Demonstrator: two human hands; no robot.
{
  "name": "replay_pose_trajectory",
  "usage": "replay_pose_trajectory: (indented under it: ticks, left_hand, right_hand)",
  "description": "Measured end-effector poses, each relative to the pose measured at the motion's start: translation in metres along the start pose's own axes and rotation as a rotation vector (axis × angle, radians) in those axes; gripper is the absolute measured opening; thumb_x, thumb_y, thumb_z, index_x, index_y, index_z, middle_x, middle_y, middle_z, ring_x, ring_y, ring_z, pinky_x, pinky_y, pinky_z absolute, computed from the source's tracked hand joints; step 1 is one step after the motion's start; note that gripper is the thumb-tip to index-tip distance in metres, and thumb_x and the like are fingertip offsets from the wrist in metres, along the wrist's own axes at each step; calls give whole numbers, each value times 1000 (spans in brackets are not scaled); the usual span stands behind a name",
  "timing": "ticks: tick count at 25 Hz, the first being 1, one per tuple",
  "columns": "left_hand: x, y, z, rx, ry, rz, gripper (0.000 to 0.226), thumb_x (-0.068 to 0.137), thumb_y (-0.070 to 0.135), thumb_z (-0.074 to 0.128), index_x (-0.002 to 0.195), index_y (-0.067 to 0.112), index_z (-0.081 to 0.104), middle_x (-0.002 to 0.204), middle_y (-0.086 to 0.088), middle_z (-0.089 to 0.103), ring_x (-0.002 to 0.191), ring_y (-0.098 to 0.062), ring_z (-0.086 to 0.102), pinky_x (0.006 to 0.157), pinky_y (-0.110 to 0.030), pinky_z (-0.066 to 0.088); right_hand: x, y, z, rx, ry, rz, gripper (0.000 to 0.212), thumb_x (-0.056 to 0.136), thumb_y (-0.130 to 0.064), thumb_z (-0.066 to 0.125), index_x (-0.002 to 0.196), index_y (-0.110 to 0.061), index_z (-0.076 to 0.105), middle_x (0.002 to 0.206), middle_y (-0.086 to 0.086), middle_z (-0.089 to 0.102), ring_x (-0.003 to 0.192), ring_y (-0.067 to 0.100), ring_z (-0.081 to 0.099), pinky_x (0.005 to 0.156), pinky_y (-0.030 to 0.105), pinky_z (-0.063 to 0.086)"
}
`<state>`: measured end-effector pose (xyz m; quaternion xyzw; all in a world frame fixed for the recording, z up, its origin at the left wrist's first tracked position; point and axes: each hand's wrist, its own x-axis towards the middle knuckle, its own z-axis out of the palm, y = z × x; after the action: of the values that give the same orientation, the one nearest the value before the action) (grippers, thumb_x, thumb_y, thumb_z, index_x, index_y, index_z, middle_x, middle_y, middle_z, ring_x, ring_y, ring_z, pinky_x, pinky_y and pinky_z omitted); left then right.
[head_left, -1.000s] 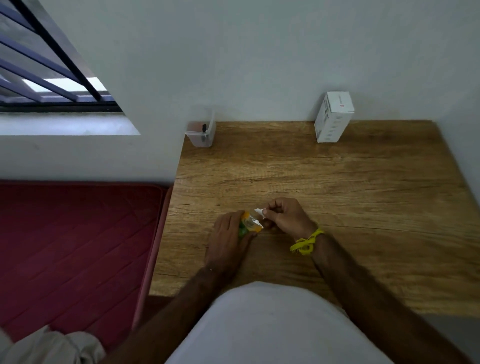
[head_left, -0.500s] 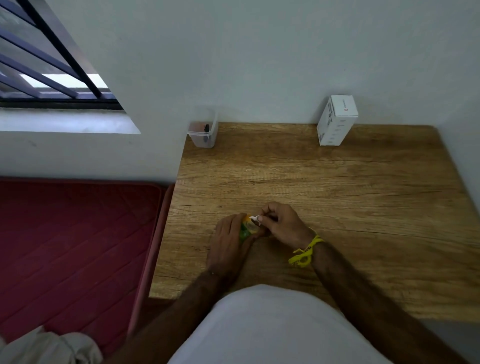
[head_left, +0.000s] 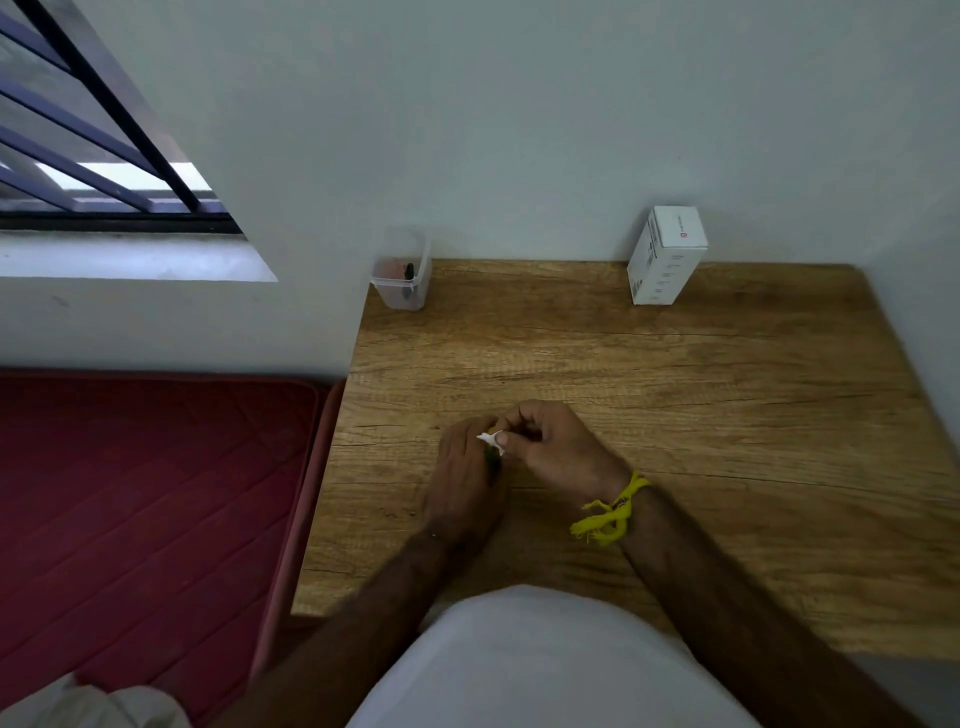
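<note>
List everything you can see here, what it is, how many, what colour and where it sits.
table: one, brown wood grain, against the wall
white box: one, white, upright at the table's back edge on the right, at the wall
clear container: one, see-through, table's back left corner, dark and reddish bits inside
mattress: one, dark red, left of the table
window bars: several, dark, upper left
pale cloth: one, off-white, bottom left corner
small green item: one, mostly hidden under the left hand
white scrap: one, white, between the hands
yellow thread: one, yellow, tied on the right wrist
shirt: one, white, bottom centre
left hand: holds the small green item
right hand: pinches the white scrap
</note>
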<state>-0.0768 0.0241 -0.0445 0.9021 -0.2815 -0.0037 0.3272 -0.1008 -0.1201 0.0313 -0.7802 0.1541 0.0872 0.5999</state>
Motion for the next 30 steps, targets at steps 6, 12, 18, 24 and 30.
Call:
replay_pose_trajectory:
  ticks: [6, 12, 18, 24, 30]
  left_hand:
    - [22, 20, -3, -41, 20, 120, 31, 82, 31, 62, 104, 15, 45, 101, -16, 56, 93, -19, 46, 70, -30, 43]
    - [38, 31, -10, -493, 173, -167, 32, 81, 29, 75, 102, 24, 51, 95, 3, 64, 84, -15, 64, 66, -42, 56]
    - [45, 51, -17, -653, 265, -152, 34, 82, 13, 79, 100, 18, 51, 96, 1, 65, 83, -9, 66, 69, -24, 55]
    - [42, 45, -11, -622, 187, -123, 47, 77, 11, 79, 102, 34, 46, 94, 1, 63, 79, -12, 63, 61, -23, 49]
    - [40, 43, -6, -603, 151, -127, 51, 73, 6, 83, 106, 21, 48, 101, 4, 61, 86, -13, 63, 64, -30, 54]
  right_hand:
    - [-13, -31, -11, 11, -197, 112, 11, 98, -8, 57, 90, -12, 63, 81, 9, 67, 69, 16, 68, 62, 27, 59]
    - [-20, -50, -36, 290, -56, 60, 11, 99, -11, 58, 102, -2, 64, 93, 15, 75, 59, 19, 68, 50, 26, 54]
    - [-25, -46, -49, 200, 240, -106, 5, 90, -8, 69, 92, -9, 74, 73, 2, 71, 60, 4, 59, 52, 20, 46]
    - [-28, -50, -35, -95, 184, -143, 4, 87, -14, 74, 87, -16, 77, 82, -4, 74, 76, 11, 69, 68, 26, 57]
    - [-30, -55, -20, -407, 324, -40, 8, 85, -23, 71, 79, -24, 76, 80, -10, 68, 73, 8, 62, 64, 34, 56]
